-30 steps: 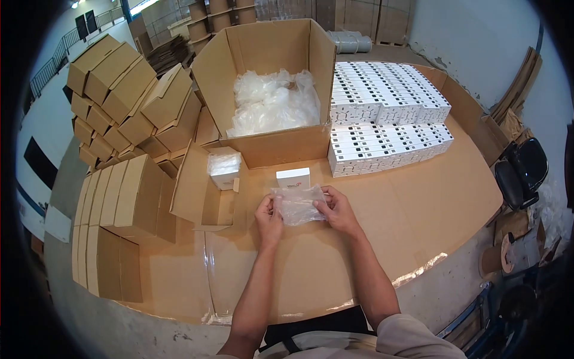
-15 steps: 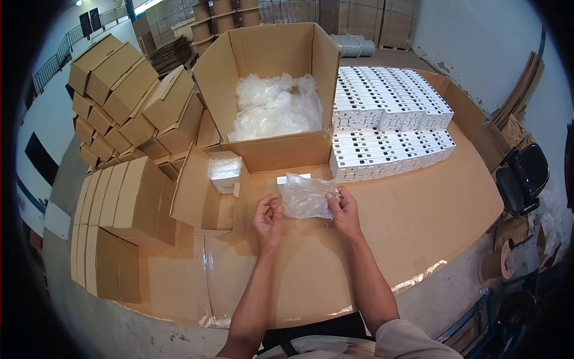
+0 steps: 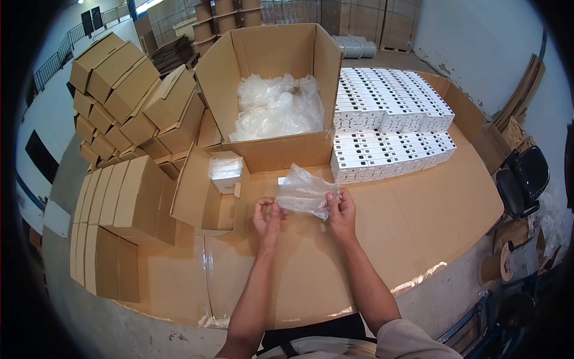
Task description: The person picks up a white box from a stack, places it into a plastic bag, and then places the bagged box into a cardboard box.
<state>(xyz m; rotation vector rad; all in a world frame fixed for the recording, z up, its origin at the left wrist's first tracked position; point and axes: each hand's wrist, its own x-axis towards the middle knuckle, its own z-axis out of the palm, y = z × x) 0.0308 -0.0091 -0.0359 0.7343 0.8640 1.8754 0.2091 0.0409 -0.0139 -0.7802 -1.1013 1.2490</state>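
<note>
A clear plastic bag (image 3: 306,190) is stretched between my hands above the table. My right hand (image 3: 342,215) pinches its right edge between thumb and fingers. At the bag's lower left corner, my left hand (image 3: 267,218) is closed with its fingertips on the plastic. Behind the bag the edge of a small white box (image 3: 281,180) peeks out; the bag covers most of it. Left of my hands an open cardboard carton (image 3: 218,212) lies with wrapped white boxes (image 3: 226,173) at its far end.
A large open carton (image 3: 275,152) full of clear bags (image 3: 278,110) stands behind my hands. White boxes (image 3: 391,152) are stacked in rows at its right. Brown cartons (image 3: 128,197) are piled on the left. A black chair (image 3: 523,179) stands beyond the table's right edge.
My left hand has moved right and up to the bag's left corner and closed on it. The bag is now spread wider and tilted, covering more of the white box behind.
</note>
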